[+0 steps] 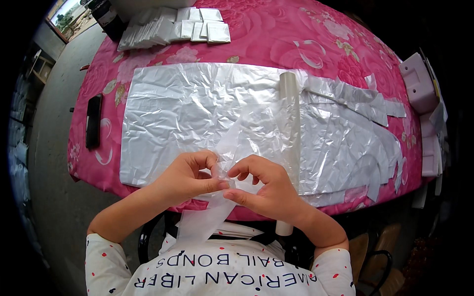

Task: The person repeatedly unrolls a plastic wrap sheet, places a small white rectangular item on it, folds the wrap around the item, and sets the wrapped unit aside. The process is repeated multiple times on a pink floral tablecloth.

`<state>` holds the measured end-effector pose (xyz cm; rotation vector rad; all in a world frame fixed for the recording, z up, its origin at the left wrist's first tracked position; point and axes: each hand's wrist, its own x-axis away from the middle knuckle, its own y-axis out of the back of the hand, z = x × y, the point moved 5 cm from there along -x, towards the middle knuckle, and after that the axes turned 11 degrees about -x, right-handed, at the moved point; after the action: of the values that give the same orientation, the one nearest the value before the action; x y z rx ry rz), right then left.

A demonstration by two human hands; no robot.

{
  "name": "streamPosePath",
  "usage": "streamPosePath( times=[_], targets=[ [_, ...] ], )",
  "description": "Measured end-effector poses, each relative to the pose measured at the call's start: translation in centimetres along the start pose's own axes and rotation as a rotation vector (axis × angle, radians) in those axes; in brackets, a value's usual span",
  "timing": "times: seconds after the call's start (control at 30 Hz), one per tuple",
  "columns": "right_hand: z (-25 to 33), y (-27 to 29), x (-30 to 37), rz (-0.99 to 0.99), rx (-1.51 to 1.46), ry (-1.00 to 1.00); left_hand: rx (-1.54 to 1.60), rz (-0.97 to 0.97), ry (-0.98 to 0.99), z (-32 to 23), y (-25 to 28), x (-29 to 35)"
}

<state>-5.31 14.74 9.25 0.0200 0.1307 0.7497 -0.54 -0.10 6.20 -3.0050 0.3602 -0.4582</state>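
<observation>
My left hand (195, 172) pinches a strip of thin, clear plastic film (202, 222) between thumb and fingertips. From there the film hangs down over the table's front edge toward my lap, and its upper part lies over the stack of silvery plastic sheets (163, 118). Close against the left fingertips is my right hand (266, 190). Its thumb and curved index finger stand apart, with crumpled film around their tips. Just beyond the right hand, a long pale tube-like roll (290, 103) lies across the sheets, its near end past the table edge.
A pink flowered tablecloth (256, 24) covers the table. Small folded silvery packets (170, 29) lie at the back left beside a dark container (106, 17). A black phone (94, 122) rests at the left. Cut film pieces (365, 101) and pink plastic bins (419, 81) are at the right.
</observation>
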Motion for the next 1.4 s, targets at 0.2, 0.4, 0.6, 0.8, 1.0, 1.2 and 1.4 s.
streamPosePath(
  times=[0.2,0.4,0.6,0.8,1.0,1.2,1.4],
  targets=[
    [-1.3,1.5,0.3,-0.015,-0.171,-0.076,0.141,-0.028,0.07,0.3,1.0,0.0],
    [-3.6,11.8,3.3,-0.385,-0.525,-0.095,0.215,-0.235,0.176,1.9,6.2,1.8],
    [-7.2,30.9,11.7,-0.708,-0.09,-0.259,-0.013,-0.321,0.317,4.0,12.1,2.3],
    [-2.7,50.1,27.3,-1.391,0.609,0.022,-0.588,-0.371,0.222,2.4,17.4,1.6],
    [-0.1,22.7,16.8,-0.86,0.562,-0.168,-1.791,-0.57,-0.032,-5.2,12.2,2.2],
    [-3.6,6.3,13.6,-0.096,0.459,-0.695,-1.231,-0.189,-0.477,-2.4,-3.4,-4.0],
    [-5.2,5.7,15.0,-0.147,0.202,-0.815,-1.225,-0.183,-0.516,2.3,-9.3,-7.6]
  ],
)
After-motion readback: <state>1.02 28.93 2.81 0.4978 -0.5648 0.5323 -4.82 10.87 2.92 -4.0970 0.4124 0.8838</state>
